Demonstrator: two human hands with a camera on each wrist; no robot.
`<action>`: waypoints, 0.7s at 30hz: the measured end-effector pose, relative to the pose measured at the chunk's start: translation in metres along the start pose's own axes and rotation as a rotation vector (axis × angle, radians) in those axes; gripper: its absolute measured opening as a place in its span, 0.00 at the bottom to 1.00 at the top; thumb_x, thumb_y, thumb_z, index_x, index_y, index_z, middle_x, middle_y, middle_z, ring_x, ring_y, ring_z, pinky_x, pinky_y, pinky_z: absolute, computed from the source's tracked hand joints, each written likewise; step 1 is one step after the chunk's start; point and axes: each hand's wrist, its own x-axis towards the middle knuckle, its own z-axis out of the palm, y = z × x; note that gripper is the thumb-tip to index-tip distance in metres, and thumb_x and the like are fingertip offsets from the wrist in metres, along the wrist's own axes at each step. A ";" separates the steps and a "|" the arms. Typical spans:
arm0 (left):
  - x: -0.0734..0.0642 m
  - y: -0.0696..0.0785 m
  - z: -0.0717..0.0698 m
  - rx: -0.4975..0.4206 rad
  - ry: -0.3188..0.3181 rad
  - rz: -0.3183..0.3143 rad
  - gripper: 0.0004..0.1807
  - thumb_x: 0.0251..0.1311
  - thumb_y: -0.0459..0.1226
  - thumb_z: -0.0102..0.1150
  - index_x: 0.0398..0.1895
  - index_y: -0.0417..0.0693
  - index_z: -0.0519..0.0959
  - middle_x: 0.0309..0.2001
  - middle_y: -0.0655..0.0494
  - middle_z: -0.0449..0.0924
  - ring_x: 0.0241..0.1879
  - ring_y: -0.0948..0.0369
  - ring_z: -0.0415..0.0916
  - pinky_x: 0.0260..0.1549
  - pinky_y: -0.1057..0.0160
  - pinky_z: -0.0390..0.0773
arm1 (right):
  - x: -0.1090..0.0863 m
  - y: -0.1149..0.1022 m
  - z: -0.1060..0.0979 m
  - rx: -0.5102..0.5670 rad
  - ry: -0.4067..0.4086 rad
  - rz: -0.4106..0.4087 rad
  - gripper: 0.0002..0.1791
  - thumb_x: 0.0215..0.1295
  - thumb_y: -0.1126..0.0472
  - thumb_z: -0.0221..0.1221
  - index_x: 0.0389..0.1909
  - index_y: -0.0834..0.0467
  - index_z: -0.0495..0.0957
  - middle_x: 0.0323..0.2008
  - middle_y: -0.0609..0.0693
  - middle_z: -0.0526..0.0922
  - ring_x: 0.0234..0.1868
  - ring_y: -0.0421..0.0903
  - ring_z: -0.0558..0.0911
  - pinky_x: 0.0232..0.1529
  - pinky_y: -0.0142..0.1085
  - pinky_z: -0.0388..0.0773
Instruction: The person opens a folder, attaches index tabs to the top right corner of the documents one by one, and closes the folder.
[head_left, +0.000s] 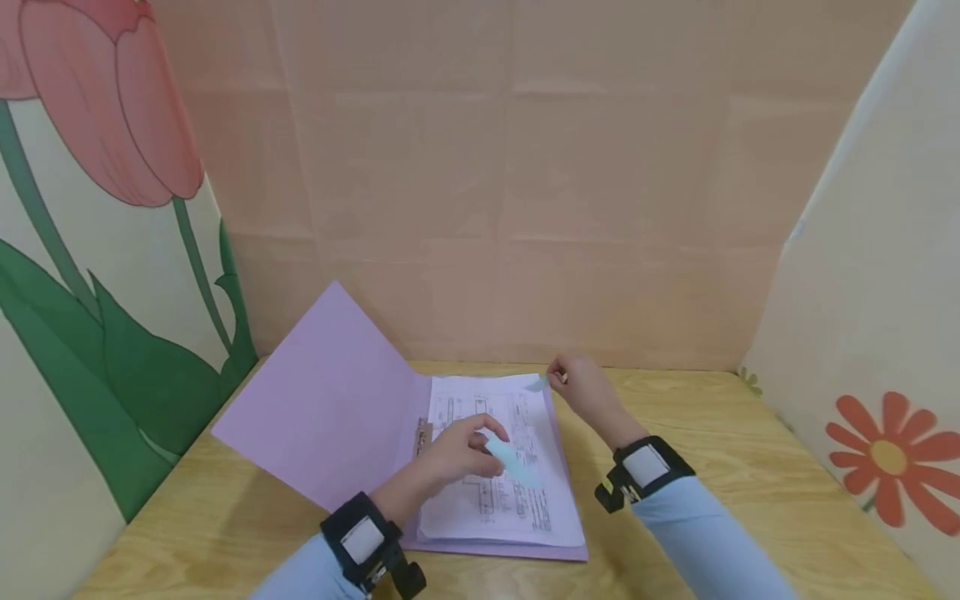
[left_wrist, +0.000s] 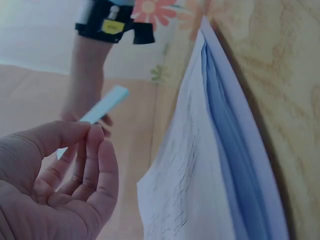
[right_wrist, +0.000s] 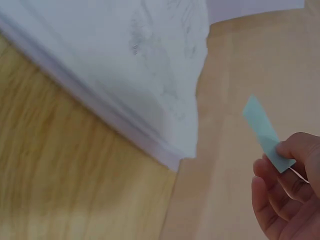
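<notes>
A purple folder (head_left: pixel 322 400) lies spread on the table, its cover tilted up at the left. Printed sheets (head_left: pixel 517 500) fill its right side, beside a metal clip (head_left: pixel 423 436) at the fold. Above these pages my left hand (head_left: pixel 461 450) pinches a pale blue sticky note (head_left: pixel 512 461) between thumb and fingertips. My right hand (head_left: pixel 588 392), near the top right corner of the sheets, pinches another narrow pale blue-green sticky note (right_wrist: pixel 262 125) between thumb and finger. In the right wrist view that note stands apart from the page corner.
The wooden table (head_left: pixel 675 417) extends on both sides of the folder. A plain beige backdrop (head_left: pixel 480 183) stands behind it. Side panels carry a painted tulip (head_left: pixel 120 108) at left and a red flower (head_left: pixel 888 458) at right. Each wrist wears a black strap (head_left: pixel 652 468).
</notes>
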 end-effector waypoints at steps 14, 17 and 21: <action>-0.034 0.015 0.026 0.196 -0.377 0.029 0.04 0.53 0.31 0.65 0.32 0.44 0.80 0.21 0.60 0.79 0.21 0.67 0.76 0.23 0.71 0.77 | -0.007 0.009 0.002 0.091 -0.203 0.108 0.04 0.66 0.62 0.59 0.36 0.59 0.79 0.33 0.53 0.83 0.28 0.44 0.78 0.27 0.34 0.73; -0.038 0.017 0.033 0.405 -0.512 0.109 0.03 0.55 0.33 0.64 0.32 0.45 0.81 0.21 0.65 0.77 0.21 0.72 0.72 0.24 0.76 0.73 | -0.007 0.007 0.002 0.103 -0.218 0.116 0.05 0.66 0.61 0.59 0.37 0.59 0.79 0.35 0.53 0.83 0.29 0.44 0.78 0.28 0.33 0.73; -0.039 0.021 0.042 0.744 -0.599 0.237 0.03 0.59 0.36 0.62 0.35 0.50 0.84 0.26 0.69 0.78 0.27 0.76 0.71 0.31 0.78 0.73 | -0.008 0.004 0.002 0.105 -0.247 0.146 0.06 0.67 0.60 0.59 0.40 0.59 0.79 0.36 0.53 0.82 0.31 0.44 0.78 0.30 0.33 0.74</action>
